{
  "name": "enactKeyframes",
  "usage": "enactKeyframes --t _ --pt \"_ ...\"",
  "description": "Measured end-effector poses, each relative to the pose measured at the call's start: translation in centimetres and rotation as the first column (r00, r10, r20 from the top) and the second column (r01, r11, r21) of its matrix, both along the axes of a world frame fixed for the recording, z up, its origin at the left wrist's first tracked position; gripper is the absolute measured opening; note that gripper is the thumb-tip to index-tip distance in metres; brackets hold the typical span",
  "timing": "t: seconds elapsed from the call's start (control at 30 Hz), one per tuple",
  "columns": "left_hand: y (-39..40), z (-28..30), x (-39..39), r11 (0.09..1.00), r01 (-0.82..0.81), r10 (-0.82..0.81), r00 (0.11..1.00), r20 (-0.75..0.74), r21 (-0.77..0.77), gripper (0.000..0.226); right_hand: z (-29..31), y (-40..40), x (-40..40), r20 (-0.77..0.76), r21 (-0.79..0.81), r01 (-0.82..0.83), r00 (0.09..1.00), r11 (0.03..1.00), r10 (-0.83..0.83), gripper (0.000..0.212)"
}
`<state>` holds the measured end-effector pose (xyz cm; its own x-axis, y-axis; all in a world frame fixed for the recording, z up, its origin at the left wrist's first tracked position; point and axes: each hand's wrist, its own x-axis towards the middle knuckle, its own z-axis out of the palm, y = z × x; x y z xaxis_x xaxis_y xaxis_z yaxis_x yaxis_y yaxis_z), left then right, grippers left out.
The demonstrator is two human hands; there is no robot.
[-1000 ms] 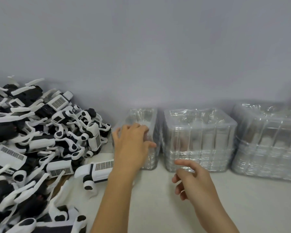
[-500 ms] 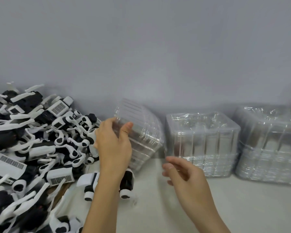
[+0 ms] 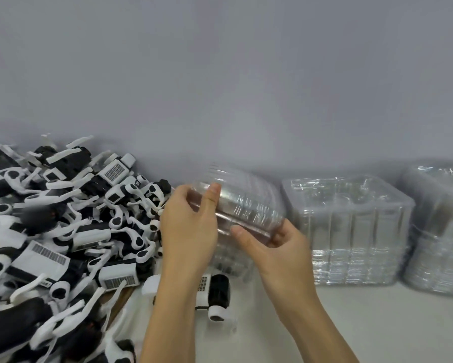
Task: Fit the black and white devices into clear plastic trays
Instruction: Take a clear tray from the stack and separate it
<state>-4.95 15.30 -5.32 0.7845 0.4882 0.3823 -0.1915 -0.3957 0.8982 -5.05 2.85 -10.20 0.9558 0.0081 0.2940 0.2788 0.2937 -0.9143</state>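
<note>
Above the worktop (image 3: 351,323), a tilted stack of clear trays (image 3: 246,205) is being gripped by left hand (image 3: 188,231) and right hand (image 3: 275,247); devices (image 3: 63,231) are lying piled leftward. Step: separating one tray, likely needing a peeling pinch.

right hand (image 3: 275,247) now gripping lifted tray stack (image 3: 246,205)

Both hands (image 3: 191,226) (image 3: 275,247) grip tilted tray stack (image 3: 246,205) beside device pile (image 3: 63,231)
</note>
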Motion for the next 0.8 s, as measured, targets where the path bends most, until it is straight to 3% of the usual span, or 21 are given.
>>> enactKeyframes --t 0.17,0.23,0.53,0.67,0.8 --pt "0.5 0.2 -0.5 0.991 0.131 -0.122 0.974 -0.192 0.036 0.057 -0.6 0.2 0.7 -0.077 0.04 -0.028 0.997 0.999 0.031 0.022" --pt "0.6 0.1 -0.5 0.992 0.121 -0.112 0.973 -0.202 0.031 0.055 -0.6 0.0 0.7 -0.09 0.036 -0.042 0.995 0.998 0.045 0.018" --pt "0.9 -0.1 -0.3 0.999 0.049 -0.046 0.989 -0.141 0.018 0.041 -1.7 -0.6 1.2 -0.12 0.095 -0.048 0.991 0.994 0.059 0.02" --pt "3.1 0.4 -1.0 0.995 -0.091 0.09 0.995 -0.035 -0.049 0.039 -2.6 -1.0 1.4 -0.174 0.163 -0.024 0.983 0.986 0.053 0.04" --pt "3.8 1.0 -1.4 0.992 -0.12 0.123 0.99 0.071 -0.041 0.041 -3.3 0.5 1.1 -0.236 0.368 -0.03 0.964 0.929 0.125 0.049"
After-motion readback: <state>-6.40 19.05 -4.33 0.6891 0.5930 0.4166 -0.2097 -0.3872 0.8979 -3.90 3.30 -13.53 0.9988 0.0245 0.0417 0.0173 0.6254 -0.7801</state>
